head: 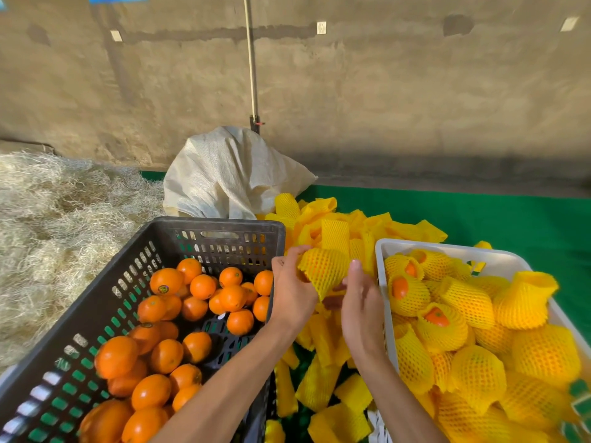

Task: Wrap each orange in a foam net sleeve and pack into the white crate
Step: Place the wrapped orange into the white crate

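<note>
While the black crate of bare oranges sits left, the white crate of wrapped fruit sits right; between them, over loose sleeves, both hands grip one netted orange: left hand curled, right hand pinching beneath.

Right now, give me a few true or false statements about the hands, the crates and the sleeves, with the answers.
1. Both hands hold one sleeved orange between the crates. True: left hand grips it, right hand is at its lower end.
2. The white crate is empty. False: it holds many wrapped oranges.
3. The dark crate holds bare oranges. True.
4. The loose sleeves lie inside the dark crate. False: they are piled between and behind the crates.
5. A sack stands behind the dark crate. True.
</note>
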Available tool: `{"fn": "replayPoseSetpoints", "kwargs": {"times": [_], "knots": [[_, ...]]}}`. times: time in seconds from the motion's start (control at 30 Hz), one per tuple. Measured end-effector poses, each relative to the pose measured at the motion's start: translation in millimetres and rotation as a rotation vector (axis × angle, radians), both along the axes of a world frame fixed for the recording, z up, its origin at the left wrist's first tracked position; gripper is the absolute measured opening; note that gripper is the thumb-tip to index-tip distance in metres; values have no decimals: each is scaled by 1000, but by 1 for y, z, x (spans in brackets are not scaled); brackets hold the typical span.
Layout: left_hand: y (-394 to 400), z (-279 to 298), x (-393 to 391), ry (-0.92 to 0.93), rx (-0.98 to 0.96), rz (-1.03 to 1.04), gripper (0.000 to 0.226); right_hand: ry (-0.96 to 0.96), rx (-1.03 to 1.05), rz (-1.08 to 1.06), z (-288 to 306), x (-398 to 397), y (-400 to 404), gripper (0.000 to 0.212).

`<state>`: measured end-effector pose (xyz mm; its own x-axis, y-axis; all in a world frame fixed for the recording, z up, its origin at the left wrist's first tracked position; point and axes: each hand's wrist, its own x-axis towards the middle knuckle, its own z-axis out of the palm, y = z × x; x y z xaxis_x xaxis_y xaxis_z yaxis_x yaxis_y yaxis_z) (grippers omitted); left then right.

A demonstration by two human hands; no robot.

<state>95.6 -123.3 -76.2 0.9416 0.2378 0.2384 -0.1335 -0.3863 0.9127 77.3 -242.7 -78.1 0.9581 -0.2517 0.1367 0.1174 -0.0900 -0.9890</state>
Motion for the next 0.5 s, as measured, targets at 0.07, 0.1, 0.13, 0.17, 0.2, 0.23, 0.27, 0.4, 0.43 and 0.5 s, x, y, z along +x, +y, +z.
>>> {"fn": "replayPoseSetpoints", "kwargs": {"times": [0.07,0.1,0.13,0.17,0.2,0.23,0.27,0.4,0.43,0.5], "knots": [[-1,-4,0,28,101,-44,72,350,342,145,1,5,5,71],[-1,-5,1,49,145,-58,79,436,505,217,1,7,8,68],[-2,-6,1,62,170,-76,83,476,631,268,0,8,9,66],[-3,-6,1,62,188,-108,85,483,733,314,-1,8,10,64],[-3,-6,-1,53,218,-154,87,481,822,358,-3,8,9,62],[-3,-4,-3,43,264,-213,88,483,901,395,-4,7,9,59],[-1,-2,-5,32,319,-278,87,481,962,426,-4,8,8,56],[24,13,-2,-165,328,-412,57,318,1170,377,1,13,-3,59],[31,16,0,-227,257,-346,46,244,1308,367,2,15,-8,68],[45,13,4,-294,100,-115,26,122,1461,321,5,16,-16,91]]}}
